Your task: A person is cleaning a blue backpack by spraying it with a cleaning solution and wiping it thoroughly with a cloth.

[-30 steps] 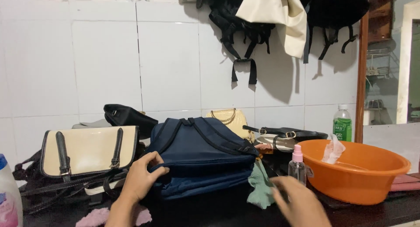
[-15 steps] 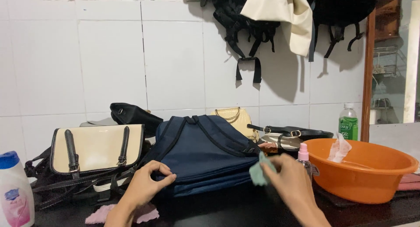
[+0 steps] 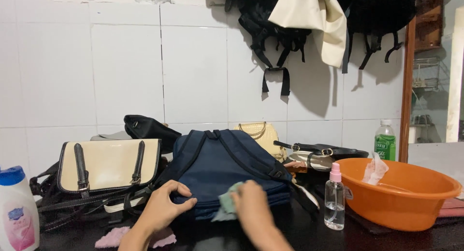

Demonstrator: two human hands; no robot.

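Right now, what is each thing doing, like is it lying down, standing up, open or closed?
Navy backpack: lying flat, straps up.
Left hand: gripping the backpack's edge.
Right hand: pressing a green cloth on the backpack.
Cream satchel: upright, flap closed.
Spray bottle: standing, capped.
Orange basin: upright, crumpled wipe on its rim.
Green bottle: standing, capped.

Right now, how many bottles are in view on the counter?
3: a white bottle with a blue cap at far left, a clear spray bottle with a pink top beside the orange basin, a green-labelled bottle behind it. Bags may hide others.
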